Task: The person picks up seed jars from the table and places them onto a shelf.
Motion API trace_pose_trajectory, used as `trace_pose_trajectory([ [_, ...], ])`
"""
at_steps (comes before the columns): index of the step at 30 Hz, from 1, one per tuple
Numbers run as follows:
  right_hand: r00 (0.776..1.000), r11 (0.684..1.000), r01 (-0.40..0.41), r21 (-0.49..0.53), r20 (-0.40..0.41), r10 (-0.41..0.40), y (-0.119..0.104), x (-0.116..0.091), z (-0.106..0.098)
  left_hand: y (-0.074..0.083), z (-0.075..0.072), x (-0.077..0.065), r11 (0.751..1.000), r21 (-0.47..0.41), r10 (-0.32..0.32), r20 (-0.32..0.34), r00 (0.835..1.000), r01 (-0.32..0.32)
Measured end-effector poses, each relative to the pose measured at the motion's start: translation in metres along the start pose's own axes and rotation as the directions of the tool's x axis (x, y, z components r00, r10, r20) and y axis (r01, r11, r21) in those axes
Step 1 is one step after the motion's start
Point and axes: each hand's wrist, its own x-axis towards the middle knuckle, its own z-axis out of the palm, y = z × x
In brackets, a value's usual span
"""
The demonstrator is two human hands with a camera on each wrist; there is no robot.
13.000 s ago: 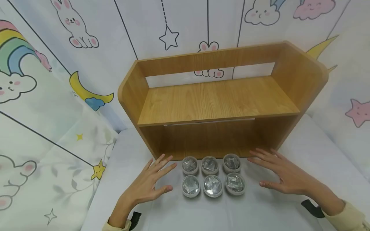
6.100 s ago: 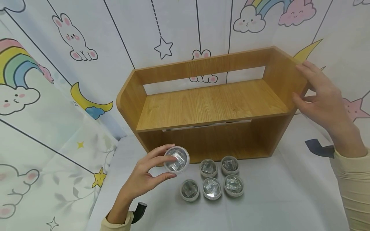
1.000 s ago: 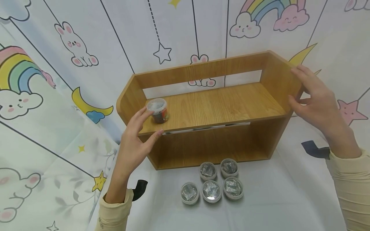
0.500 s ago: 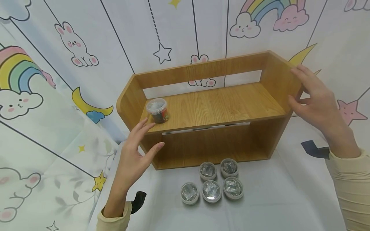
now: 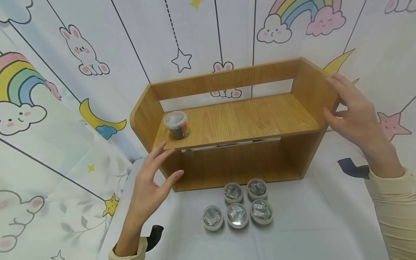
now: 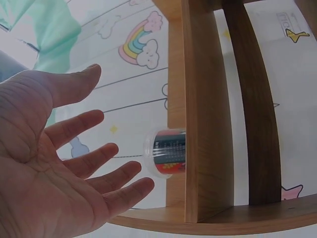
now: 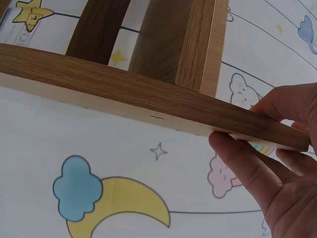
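A small clear-lidded plastic tub [image 5: 177, 124] with a dark and red label stands upright at the left end of the upper board of a wooden shelf [image 5: 240, 117]. My left hand [image 5: 147, 191], fingers spread and holding nothing, hovers in front of the shelf's left side, below that tub. In the left wrist view the palm of the left hand [image 6: 64, 163] faces the tub [image 6: 168, 152] across a gap. My right hand [image 5: 359, 115] grips the shelf's right side panel. The right wrist view has thumb and fingers on either side of the panel's edge [image 7: 148, 94].
Several more lidded tubs [image 5: 237, 216] with silvery packets under their lids sit on the white tabletop [image 5: 292, 231], in front of the shelf. The lower compartment [image 5: 234, 164] opens towards me. A cartoon-printed curtain [image 5: 107, 39] hangs behind.
The tub went from the table, in my left hand, to the upper board. My left hand has let go and drawn back down. My right hand moved from beside the tubs to the side panel.
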Motion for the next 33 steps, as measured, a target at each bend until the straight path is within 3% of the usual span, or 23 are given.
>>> trace_pose_trajectory([
  [13, 1.000, 1.000, -0.016, -0.003, 0.002, 0.016, -0.002, 0.000, 0.000, -0.009, 0.008, -0.016, 0.999, -0.036, 0.023, 0.011, 1.000, -0.023],
  [20, 1.000, 1.000, -0.028, -0.004, 0.002, 0.028, 0.000, -0.001, 0.000, -0.014, 0.013, -0.021, 0.998, -0.057, 0.010, 0.061, 0.998, -0.007],
  [27, 1.000, 1.000, -0.018, -0.006, 0.000, 0.018, 0.000, -0.001, 0.000, -0.016, 0.022, -0.027, 0.996, -0.079, 0.052, 0.081, 0.995, -0.045],
  [33, 1.000, 1.000, -0.006, -0.005, 0.000, 0.006, -0.003, -0.001, 0.000, -0.020, 0.027, -0.030, 0.995, -0.104, 0.021, 0.144, 0.989, -0.006],
])
